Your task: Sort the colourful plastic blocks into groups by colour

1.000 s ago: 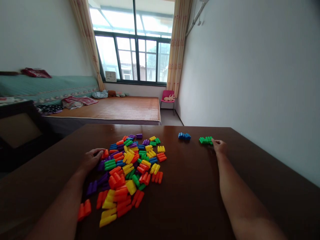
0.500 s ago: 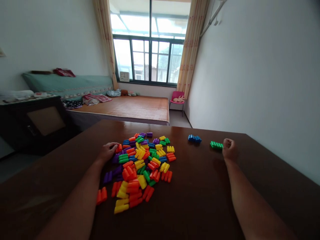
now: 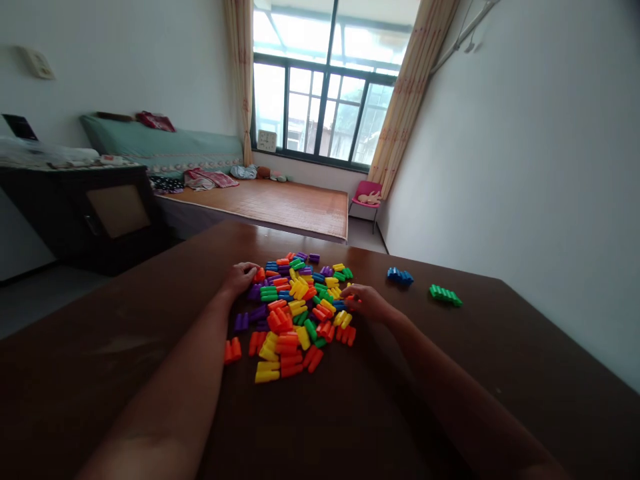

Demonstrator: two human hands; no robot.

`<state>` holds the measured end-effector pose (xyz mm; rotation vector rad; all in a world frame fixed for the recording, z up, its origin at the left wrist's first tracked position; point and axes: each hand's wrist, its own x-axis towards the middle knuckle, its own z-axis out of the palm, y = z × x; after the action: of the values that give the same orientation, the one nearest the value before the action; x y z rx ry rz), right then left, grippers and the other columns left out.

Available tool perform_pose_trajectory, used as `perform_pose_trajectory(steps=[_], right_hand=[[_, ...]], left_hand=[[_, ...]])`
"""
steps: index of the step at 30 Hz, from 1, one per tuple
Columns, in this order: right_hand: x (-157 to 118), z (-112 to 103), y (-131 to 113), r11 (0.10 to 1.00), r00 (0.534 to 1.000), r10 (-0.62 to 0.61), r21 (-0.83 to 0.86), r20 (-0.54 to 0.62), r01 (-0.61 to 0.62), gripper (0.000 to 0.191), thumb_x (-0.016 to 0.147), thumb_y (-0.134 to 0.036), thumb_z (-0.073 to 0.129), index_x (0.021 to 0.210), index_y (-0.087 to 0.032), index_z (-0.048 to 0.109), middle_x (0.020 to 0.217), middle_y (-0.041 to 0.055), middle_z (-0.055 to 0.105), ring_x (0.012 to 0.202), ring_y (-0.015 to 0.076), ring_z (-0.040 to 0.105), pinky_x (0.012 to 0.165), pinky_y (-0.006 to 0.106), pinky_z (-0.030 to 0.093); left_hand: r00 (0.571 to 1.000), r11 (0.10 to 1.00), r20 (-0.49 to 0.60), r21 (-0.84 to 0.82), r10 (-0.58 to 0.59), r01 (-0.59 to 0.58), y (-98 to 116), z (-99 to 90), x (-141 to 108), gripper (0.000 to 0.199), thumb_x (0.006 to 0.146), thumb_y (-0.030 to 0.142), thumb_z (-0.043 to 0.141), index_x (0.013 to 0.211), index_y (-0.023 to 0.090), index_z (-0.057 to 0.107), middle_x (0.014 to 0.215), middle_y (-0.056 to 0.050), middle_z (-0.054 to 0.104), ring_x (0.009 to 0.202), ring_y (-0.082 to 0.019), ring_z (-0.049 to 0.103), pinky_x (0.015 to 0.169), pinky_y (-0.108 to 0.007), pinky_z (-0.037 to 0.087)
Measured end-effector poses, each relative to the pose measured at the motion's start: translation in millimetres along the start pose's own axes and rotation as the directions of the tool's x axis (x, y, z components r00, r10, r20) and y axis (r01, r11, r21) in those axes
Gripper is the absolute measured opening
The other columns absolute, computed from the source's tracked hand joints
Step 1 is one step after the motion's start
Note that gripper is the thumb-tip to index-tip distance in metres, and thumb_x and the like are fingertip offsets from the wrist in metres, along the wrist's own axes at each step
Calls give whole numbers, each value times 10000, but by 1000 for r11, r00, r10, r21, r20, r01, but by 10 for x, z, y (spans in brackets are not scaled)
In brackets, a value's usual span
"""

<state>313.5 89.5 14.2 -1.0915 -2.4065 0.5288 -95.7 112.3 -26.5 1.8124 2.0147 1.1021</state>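
Note:
A heap of colourful plastic building blocks (image 3: 299, 288), made of joined tubes, lies on the dark brown table. At its left edge, my left hand (image 3: 241, 277) has its fingers closed on an orange block (image 3: 259, 274). My right hand (image 3: 369, 303) is at the heap's right edge, its fingers bent around another orange block (image 3: 353, 304), partly hidden under them. Yellow blocks (image 3: 343, 320) lie just in front of those fingers. Off to the right, a joined blue row (image 3: 400, 276) and a joined green row (image 3: 445, 295) lie apart from both hands.
The table (image 3: 320, 427) extends around the heap. Beyond it are a bed (image 3: 280, 203) with a woven mat, a pink chair (image 3: 367, 193) holding a doll, and a window. A dark cabinet (image 3: 95, 213) stands at the left; a white wall runs along the right.
My right hand has left the green row and moved left to the heap's right edge. My left hand stays at the orange block. The view has tilted and shifted slightly.

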Motion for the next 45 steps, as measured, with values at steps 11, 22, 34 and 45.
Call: perform_pose_trajectory(steps=[11,22,34,45], right_hand=[[-86,47,45,979,982,148,-126,-114,-162,290,670,-161,622,952,-210,664,901,11,672,711,138,594,694,260,483],[-550,-186,1082,895,821,298,-157,-486,-418,369,752,-107,480,1045,-194,687,1083,90,684,1049,207,619,974,347,452],[-646,-218,1267,805,661,438,-61,-609,-590,221,732,-302,649,930,-208,674,895,58,716,813,201,663,796,324,496],[-346,-227,1374,773,603,502,8,-621,-635,179,712,-196,591,854,-212,698,808,54,719,760,213,677,765,345,507]], left_hand=[[999,1000,15,5,-30,30,120,-51,-38,339,741,351,546,977,212,745,1000,-67,736,872,-217,662,724,-261,479],[1000,1000,5,-7,-23,23,-33,25,51,361,776,392,508,979,200,737,957,-51,740,861,-212,667,689,-250,483],[993,983,76,-158,-86,97,132,-115,-14,334,647,365,605,879,178,755,872,-37,748,820,-215,666,682,-244,504],[994,876,73,-472,-76,101,175,-188,-203,369,639,435,674,891,174,740,883,-37,751,818,-214,670,691,-257,532]])
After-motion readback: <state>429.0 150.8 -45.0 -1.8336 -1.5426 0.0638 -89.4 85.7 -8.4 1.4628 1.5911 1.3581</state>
